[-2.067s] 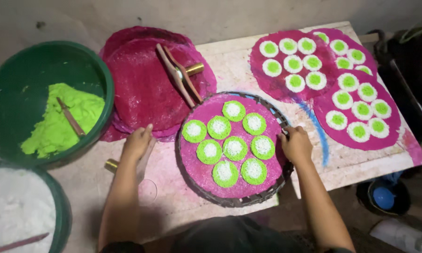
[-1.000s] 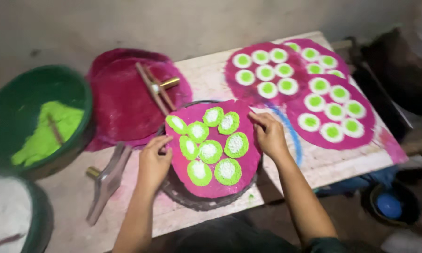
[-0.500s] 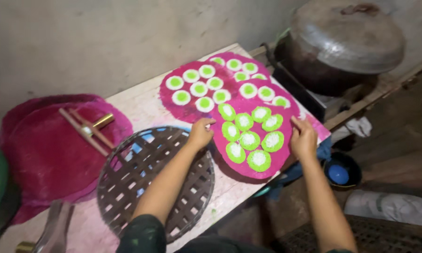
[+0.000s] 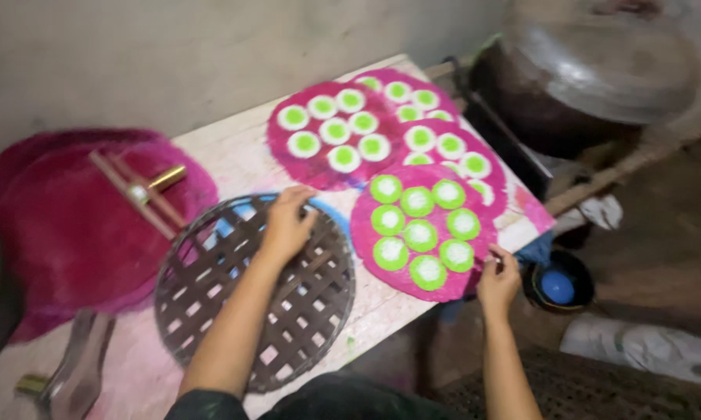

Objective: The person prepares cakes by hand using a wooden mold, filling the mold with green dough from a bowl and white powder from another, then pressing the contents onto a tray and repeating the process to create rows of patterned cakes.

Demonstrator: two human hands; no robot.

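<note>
The round magenta cloth sheet carrying seven green-rimmed, white-centred cakes (image 4: 422,233) lies flat at the near right corner of the pale, pink-stained wooden tabletop (image 4: 234,159), its right edge just at the table's rim. It looks thin and limp, the sort of thing that sags in the middle if lifted by one side; the little cakes on it seem soft and loose, so I would judge it light but easily upset. The safest hold is at the bare pink margin, on opposite edges, keeping it level and taut.

The right hand (image 4: 498,281) is at that margin now, fingers curled at the sheet's lower right edge, touching it; whether they actually pinch the cloth I cannot tell. The left hand (image 4: 286,225) is apart from the sheet, lying palm-down with fingers loosely spread on the upper rim of the dark round woven lattice tray (image 4: 257,292), which sits just left of the sheet, nearly touching it. So the sheet lies between the two hands, closer to the right.

Beyond it, overlapping one another, are two more magenta rounds of cakes (image 4: 331,136). Far left lies a stack of bare magenta cloths (image 4: 62,225) with a wooden press with a brass barrel (image 4: 140,190) on top. A big dark pot with a domed metal lid (image 4: 599,66) stands past the table's right end, and a small dark bucket with something blue inside (image 4: 559,284) sits on the floor.
</note>
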